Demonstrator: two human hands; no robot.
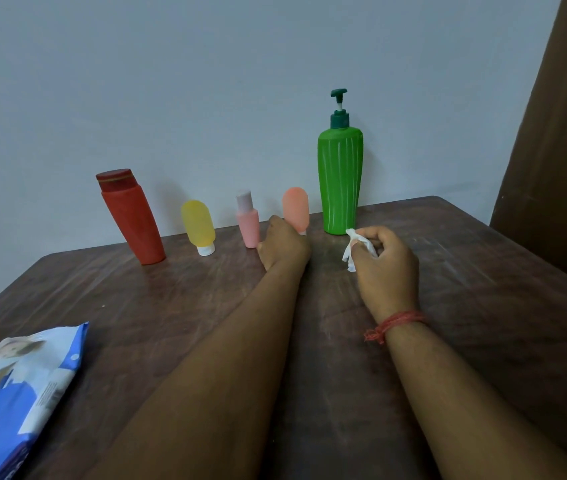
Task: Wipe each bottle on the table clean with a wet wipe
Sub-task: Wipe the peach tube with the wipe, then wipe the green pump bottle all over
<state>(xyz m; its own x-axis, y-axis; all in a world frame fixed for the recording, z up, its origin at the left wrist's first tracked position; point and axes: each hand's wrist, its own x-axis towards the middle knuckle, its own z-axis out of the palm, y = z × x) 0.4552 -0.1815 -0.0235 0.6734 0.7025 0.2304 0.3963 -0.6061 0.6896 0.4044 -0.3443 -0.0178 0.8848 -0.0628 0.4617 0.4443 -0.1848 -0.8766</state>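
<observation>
- The left hand point(284, 244) reached to the foot of the orange bottle point(296, 209), fingers curled there; whether they gripped it was unclear.
- The right hand point(384, 263) pinched a crumpled wipe point(353, 249) just before the green bottle point(340, 181).

Pale blue-grey wall point(206, 81), dark scuffed wooden table point(483, 306), brown curtain point(559, 150)
</observation>
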